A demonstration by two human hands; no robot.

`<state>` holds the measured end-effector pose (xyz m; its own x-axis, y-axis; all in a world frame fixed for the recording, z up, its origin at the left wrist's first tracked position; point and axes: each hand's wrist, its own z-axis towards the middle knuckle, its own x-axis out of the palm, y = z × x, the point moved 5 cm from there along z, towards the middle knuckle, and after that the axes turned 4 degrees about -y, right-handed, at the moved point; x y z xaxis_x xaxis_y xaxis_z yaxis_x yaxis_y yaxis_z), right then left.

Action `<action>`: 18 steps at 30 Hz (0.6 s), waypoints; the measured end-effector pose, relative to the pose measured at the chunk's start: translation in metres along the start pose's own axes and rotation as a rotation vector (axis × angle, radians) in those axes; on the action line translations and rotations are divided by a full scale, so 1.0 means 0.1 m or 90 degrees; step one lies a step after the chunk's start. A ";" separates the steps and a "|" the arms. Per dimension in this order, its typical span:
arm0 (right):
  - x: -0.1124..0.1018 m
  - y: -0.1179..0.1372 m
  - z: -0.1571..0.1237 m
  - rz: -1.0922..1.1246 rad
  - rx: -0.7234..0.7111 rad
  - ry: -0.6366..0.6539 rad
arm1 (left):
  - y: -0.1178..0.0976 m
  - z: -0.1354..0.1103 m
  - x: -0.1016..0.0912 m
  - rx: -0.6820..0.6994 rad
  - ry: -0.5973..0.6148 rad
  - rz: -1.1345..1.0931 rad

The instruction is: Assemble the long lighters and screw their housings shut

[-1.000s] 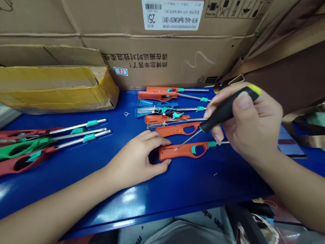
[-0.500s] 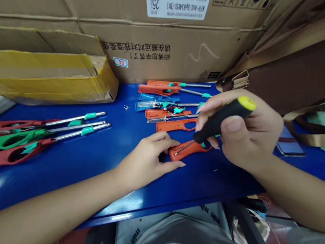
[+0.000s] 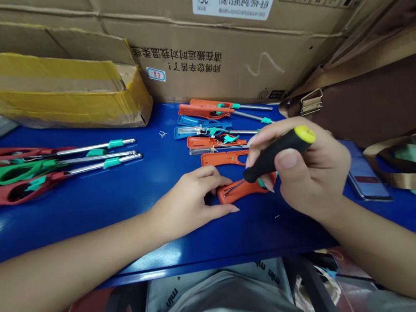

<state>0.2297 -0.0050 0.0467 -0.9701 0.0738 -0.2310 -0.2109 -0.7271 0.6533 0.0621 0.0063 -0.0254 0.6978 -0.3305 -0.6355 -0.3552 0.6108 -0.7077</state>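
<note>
My right hand (image 3: 309, 166) is closed round a black screwdriver (image 3: 275, 155) with a yellow end. The screwdriver's thin shaft slants down to the left, its tip at the handle end of an orange gas lighter (image 3: 235, 191) lying on the blue table. Fingers and thumb of my left hand (image 3: 200, 195) grip that end of the lighter from both sides. Part of the lighter with its teal trigger is hidden under my right hand. Just behind it lie an orange half shell (image 3: 223, 159) and an opened lighter (image 3: 216, 140) with its insides showing.
Further back are blue lighter parts (image 3: 203, 127) and orange lighters (image 3: 204, 109). Several red and green lighters (image 3: 20, 171) lie at left. Small screws (image 3: 163, 133) sit mid-table, and one screw (image 3: 277, 216) near the front. Cardboard boxes (image 3: 79, 104) stand behind; a phone (image 3: 369, 183) and brown bag lie right.
My right hand and the screwdriver have shifted slightly left, with the handle end lower. My left hand keeps its hold on the lighter. The view has moved a little.
</note>
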 end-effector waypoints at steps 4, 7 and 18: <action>0.04 0.00 0.00 0.013 0.006 0.019 | 0.01 0.00 0.00 -0.009 0.008 0.002; 0.02 0.00 -0.01 0.009 0.002 0.021 | 0.00 0.00 0.00 -0.007 0.007 0.002; 0.00 -0.01 -0.06 -0.012 0.021 0.030 | -0.01 0.00 -0.01 -0.009 0.008 0.000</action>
<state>0.2311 -0.0085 0.0415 -0.9594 0.0543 -0.2767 -0.2337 -0.7024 0.6723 0.0618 0.0064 -0.0241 0.6898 -0.3405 -0.6389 -0.3636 0.6002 -0.7124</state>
